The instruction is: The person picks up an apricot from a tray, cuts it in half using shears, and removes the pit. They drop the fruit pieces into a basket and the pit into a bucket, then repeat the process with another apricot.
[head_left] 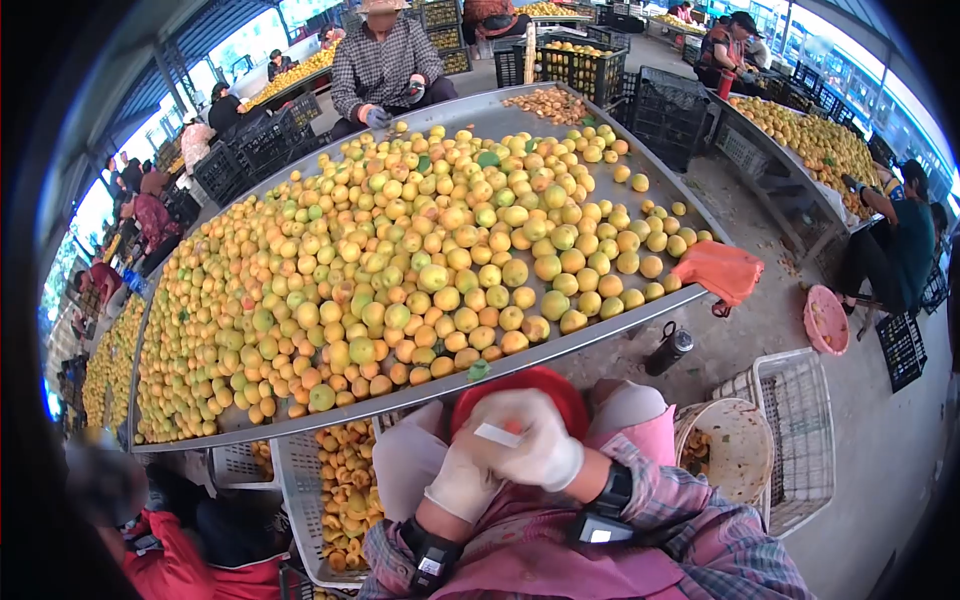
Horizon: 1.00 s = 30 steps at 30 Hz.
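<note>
My left hand (pixel 462 482) and my right hand (pixel 540 452), both in pale work gloves, are pressed together above a red basin (pixel 566 394) between my knees. The fingers of both are closed. A small white flat piece (pixel 497 435) with a bit of orange-red beside it shows between them; I cannot make out what it is. Just beyond the basin lies the rim of a metal sorting table (pixel 590 335), heaped with yellow-orange apricots (pixel 400 290). A green leaf (pixel 479 370) rests near that rim.
A white crate (pixel 345 500) of halved fruit stands at my left. To my right are a pail (pixel 735 440), a white crate (pixel 800 430) and a dark bottle (pixel 670 350). An orange glove (pixel 718 272) lies on the table corner. A person (pixel 385 70) sits opposite.
</note>
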{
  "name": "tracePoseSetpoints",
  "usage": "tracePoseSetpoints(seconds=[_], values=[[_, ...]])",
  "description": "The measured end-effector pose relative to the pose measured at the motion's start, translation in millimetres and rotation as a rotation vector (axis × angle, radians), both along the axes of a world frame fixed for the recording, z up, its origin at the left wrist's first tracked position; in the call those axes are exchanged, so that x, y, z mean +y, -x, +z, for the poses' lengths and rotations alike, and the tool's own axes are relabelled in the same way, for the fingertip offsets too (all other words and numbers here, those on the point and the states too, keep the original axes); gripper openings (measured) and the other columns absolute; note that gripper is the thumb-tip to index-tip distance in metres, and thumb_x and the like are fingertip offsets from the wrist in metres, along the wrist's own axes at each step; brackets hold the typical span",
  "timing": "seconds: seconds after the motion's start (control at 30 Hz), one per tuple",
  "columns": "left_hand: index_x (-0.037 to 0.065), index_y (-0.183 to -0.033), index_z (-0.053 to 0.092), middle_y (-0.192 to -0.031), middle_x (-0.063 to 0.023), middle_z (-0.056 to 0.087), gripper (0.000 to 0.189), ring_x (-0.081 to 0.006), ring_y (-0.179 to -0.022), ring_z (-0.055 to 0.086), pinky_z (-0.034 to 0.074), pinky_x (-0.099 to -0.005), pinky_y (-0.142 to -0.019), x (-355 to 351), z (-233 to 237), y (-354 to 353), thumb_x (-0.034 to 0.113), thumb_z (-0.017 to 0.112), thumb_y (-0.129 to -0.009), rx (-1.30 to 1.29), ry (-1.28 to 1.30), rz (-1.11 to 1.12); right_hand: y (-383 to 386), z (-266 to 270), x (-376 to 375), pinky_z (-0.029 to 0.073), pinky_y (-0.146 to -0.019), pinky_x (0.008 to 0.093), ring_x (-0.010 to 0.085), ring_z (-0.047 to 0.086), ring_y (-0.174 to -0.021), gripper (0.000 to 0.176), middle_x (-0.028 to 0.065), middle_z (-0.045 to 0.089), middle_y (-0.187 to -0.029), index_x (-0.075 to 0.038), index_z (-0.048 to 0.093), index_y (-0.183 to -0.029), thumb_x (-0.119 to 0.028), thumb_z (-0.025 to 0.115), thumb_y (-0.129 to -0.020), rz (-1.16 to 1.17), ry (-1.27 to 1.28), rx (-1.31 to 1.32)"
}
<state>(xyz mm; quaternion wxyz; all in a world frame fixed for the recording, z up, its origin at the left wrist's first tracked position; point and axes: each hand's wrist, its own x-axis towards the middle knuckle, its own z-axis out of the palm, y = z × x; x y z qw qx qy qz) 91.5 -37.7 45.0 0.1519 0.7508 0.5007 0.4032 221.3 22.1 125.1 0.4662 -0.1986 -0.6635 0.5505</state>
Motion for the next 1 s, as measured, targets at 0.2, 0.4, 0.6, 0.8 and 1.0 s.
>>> tracePoseSetpoints(seconds=[0.2,0.4,0.6,0.8,1.0], values=[[0.006,-0.125,0.056,-0.11,-0.0105,0.062,0.05,-0.0271,-0.1,0.06,0.05,-0.0352,-0.086,5,64,3,0.009,0.073,-0.078,-1.362,0.85,-0.089,-33,34,28,0.037,-0.04,0.0263,0.0135,0.05,-0.041,0.034,0.0056,0.052,-0.051,-0.004,0.054,-0.07,-0.026,0.052,-0.095,-0.414,0.383,0.239],[0.006,-0.12,0.058,-0.11,-0.0129,0.062,0.06,-0.0305,-0.101,0.061,0.051,-0.0376,-0.086,4,78,14,0.018,0.085,-0.068,-0.09,0.099,0.237,-20,-13,14,0.049,-0.05,0.0286,0.0181,0.065,-0.065,0.032,0.01,0.067,-0.089,0.002,0.06,-0.112,-0.02,0.062,-0.089,0.105,1.02,0.023],[0.007,-0.113,0.061,-0.107,-0.0089,0.062,0.059,-0.0334,-0.097,0.062,0.053,-0.0379,-0.08,2,94,26,0.039,0.081,-0.067,0.22,0.153,0.246,3,-79,14,0.048,-0.057,0.0319,0.0209,0.061,-0.07,0.033,0.01,0.061,-0.087,0.0,0.058,-0.11,-0.006,0.063,-0.078,0.31,0.837,0.011],[0.006,-0.112,0.058,-0.111,-0.013,0.055,0.064,-0.0339,-0.105,0.053,0.047,-0.0426,-0.09,5,73,46,0.044,0.079,-0.065,0.204,-0.05,0.085,8,-27,-1,0.04,-0.047,0.0254,0.0132,0.054,-0.057,0.029,0.0039,0.06,-0.078,-0.004,0.059,-0.104,-0.03,0.048,-0.096,0.415,1.015,0.167],[0.007,-0.112,0.056,-0.112,-0.0137,0.051,0.065,-0.036,-0.105,0.051,0.046,-0.0441,-0.092,2,69,42,0.041,0.082,-0.063,0.158,-0.04,0.089,9,-21,-7,0.041,-0.047,0.0247,0.0128,0.055,-0.055,0.021,0.0042,0.06,-0.072,-0.003,0.061,-0.1,-0.02,0.05,-0.094,0.375,0.992,0.096]])
